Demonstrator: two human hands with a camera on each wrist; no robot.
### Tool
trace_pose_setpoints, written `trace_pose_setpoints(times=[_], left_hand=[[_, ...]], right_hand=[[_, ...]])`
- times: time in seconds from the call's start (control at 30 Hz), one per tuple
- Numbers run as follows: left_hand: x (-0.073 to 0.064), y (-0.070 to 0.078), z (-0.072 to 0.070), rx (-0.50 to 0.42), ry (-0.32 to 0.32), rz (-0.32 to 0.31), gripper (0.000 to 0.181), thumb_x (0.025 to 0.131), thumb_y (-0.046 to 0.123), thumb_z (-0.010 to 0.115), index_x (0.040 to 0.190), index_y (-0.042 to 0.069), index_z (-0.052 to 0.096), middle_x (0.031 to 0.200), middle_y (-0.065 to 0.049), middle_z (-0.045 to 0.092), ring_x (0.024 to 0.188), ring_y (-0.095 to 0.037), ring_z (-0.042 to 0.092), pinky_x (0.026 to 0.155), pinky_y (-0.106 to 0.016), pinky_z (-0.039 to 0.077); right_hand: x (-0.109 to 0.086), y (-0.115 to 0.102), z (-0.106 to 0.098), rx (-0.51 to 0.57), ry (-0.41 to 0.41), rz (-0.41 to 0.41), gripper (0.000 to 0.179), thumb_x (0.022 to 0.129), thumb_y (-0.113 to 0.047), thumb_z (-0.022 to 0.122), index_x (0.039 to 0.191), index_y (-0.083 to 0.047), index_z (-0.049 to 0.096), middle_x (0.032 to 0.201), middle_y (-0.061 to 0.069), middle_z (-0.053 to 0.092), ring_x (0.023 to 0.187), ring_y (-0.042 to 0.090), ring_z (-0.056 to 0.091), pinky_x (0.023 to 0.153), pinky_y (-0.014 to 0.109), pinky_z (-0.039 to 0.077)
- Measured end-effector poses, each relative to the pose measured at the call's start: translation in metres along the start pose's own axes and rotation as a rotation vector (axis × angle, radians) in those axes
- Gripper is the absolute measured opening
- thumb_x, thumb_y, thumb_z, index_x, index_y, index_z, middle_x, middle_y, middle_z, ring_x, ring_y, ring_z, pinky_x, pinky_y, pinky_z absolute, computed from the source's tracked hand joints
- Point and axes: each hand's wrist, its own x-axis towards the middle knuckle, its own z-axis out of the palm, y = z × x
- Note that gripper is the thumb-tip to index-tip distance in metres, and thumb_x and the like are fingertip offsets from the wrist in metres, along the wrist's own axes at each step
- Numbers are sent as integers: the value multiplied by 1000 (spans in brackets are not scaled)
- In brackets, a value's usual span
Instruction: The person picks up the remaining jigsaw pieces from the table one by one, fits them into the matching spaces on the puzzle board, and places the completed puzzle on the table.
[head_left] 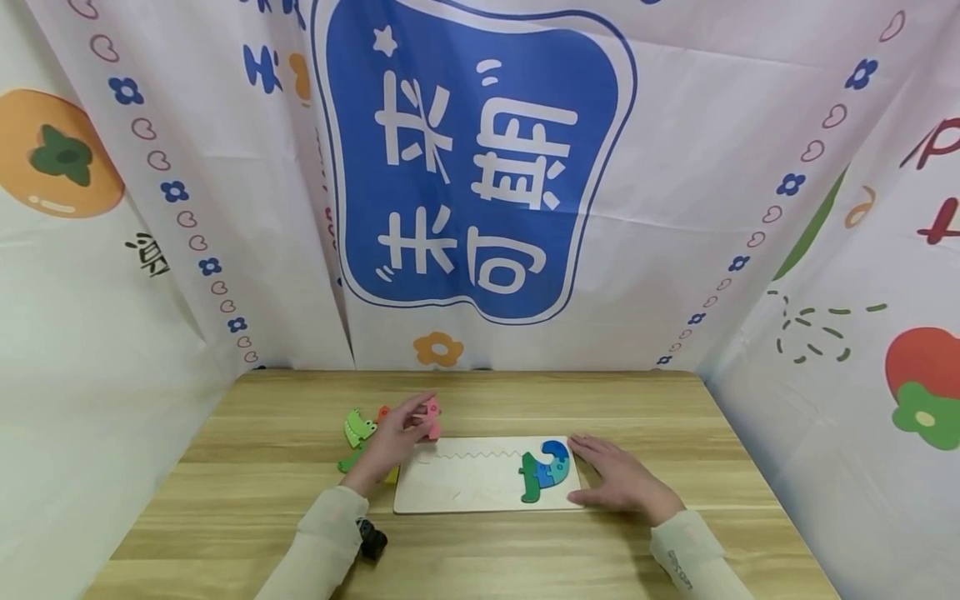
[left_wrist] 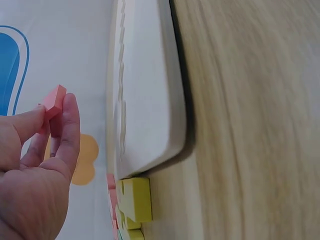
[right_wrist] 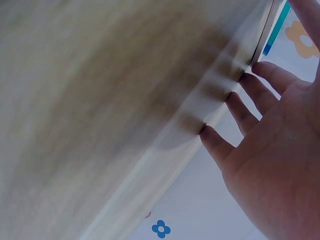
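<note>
A pink puzzle piece [head_left: 432, 419] is pinched between thumb and fingers of my left hand [head_left: 393, 437], raised over the board's far left corner. The left wrist view shows the pink piece [left_wrist: 56, 101] at the fingertips, apart from the board. A pale wooden puzzle board [head_left: 465, 487] lies flat, with a zigzag groove along its far side. On its right part sit joined blue and green pieces [head_left: 546, 473]. My right hand [head_left: 618, 475] rests at the board's right end with fingers extended; in the right wrist view its fingertips [right_wrist: 212, 136] touch down.
Left of the board lie loose pieces: a green crocodile head [head_left: 357, 428], an orange-red piece [head_left: 384, 412] partly behind my hand, and yellow ones [left_wrist: 137, 200]. A black device [head_left: 372, 540] is at my left wrist. Printed cloth [head_left: 645, 250] hangs behind the wooden table [head_left: 480, 558].
</note>
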Motion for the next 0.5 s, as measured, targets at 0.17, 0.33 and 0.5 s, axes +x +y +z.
trace_pose_setpoints(times=[0.17,0.33,0.5], left_hand=[[2,1,2,-61,-30,10,54,102,4,62,153,18,49,134,-15,64,119,-29,63,91,-30,59],[3,1,3,-101,-36,-2,53,102,4,62,152,14,48,133,-15,65,118,-29,63,89,-28,60],[2,1,3,-87,-24,9,51,102,6,64,150,13,50,131,-15,66,116,-28,64,87,-29,61]], right_hand=[[0,0,0,-3,1,2,93,86,-59,77,159,-11,42,167,12,36,153,42,31,121,67,27],[0,1,0,-7,-1,5,93,86,-60,76,159,-12,42,167,12,36,154,42,31,121,67,27],[1,2,1,-16,-6,5,94,86,-61,76,159,-13,42,167,11,36,154,41,31,121,66,27]])
